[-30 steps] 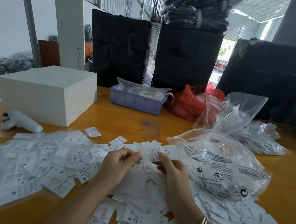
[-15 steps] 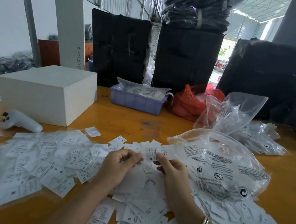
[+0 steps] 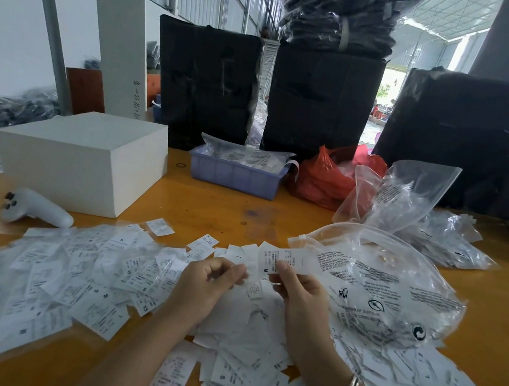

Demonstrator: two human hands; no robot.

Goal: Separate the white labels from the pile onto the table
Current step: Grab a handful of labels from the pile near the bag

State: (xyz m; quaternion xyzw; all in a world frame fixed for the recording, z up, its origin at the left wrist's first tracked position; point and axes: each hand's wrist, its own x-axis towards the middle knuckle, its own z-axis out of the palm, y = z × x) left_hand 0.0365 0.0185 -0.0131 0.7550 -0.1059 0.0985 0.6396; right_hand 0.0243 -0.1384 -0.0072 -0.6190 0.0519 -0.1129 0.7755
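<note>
The white labels [image 3: 283, 259] look thin, light and floppy, likely to cling together; right hand [image 3: 301, 296] pinches one by its lower edge; left hand [image 3: 205, 286] curls its fingers [image 3: 232, 274] round another, best peeled at a corner.

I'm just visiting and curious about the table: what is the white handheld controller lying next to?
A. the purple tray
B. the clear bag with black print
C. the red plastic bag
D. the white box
D: the white controller lies on the table's left side just in front of the white box, far from the red bag, the purple tray and the clear printed bag.
</note>
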